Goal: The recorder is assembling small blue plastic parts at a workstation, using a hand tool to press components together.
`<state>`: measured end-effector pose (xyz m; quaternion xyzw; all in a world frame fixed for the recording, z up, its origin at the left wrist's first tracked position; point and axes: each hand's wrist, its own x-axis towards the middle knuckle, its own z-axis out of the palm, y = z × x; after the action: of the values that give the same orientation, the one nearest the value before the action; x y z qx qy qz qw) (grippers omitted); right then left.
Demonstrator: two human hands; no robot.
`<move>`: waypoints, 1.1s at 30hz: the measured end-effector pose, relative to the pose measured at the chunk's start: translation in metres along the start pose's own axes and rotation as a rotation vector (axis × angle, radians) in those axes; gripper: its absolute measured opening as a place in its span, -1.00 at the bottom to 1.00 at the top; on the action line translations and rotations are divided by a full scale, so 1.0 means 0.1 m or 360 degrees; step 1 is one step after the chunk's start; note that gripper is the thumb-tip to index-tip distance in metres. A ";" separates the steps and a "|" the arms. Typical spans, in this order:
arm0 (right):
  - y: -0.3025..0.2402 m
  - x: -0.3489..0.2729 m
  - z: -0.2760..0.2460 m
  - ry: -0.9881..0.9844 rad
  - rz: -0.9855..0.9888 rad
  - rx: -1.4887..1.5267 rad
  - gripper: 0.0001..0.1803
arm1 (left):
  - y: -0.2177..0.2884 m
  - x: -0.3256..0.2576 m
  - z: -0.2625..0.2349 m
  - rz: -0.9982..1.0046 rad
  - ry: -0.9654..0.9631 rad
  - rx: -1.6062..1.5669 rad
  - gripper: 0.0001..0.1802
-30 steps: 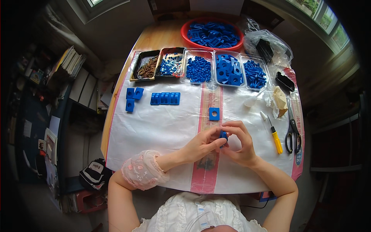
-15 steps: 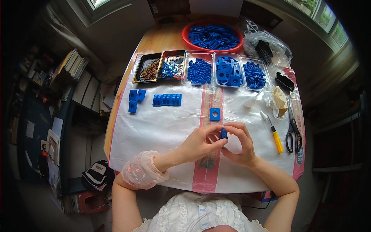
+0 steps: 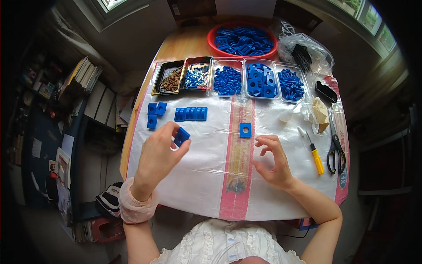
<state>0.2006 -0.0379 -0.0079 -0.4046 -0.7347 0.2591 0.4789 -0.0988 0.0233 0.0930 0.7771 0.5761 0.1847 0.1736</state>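
Note:
My left hand (image 3: 160, 152) pinches a blue plastic block (image 3: 181, 137) between thumb and fingers, above the left part of the sheet. Just beyond it lie several blue brackets in a row (image 3: 190, 114), side by side, and a small cluster of blue blocks (image 3: 152, 122). My right hand (image 3: 274, 163) hovers over the middle with its fingers curved and apart, holding nothing. Near its fingertips, a square blue plate (image 3: 245, 130) with a round hole lies on the pink-striped strip.
Behind stand trays of screws (image 3: 170, 79), small metal-and-blue parts (image 3: 196, 75), blue pieces (image 3: 227, 81), holed blue plates (image 3: 261, 79) and blue pegs (image 3: 291, 85). A red basin (image 3: 210, 43) holds blue brackets. At right lie a yellow screwdriver (image 3: 317, 162), black scissors (image 3: 336, 155) and a plastic bag (image 3: 307, 48).
My hands have parted. The left one moved left with the blue block, away from the right, which let go and opened near where it was.

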 end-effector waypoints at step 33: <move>0.00 0.02 0.03 -0.0068 0.0082 0.0079 -0.42 | -0.97 0.43 0.31 -0.0198 0.0312 0.0871 -0.53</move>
<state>0.1978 -0.0360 -0.0081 -0.4057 -0.7275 0.2981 0.4662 -0.1529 0.0892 0.0233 0.7367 0.6650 0.0857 -0.0880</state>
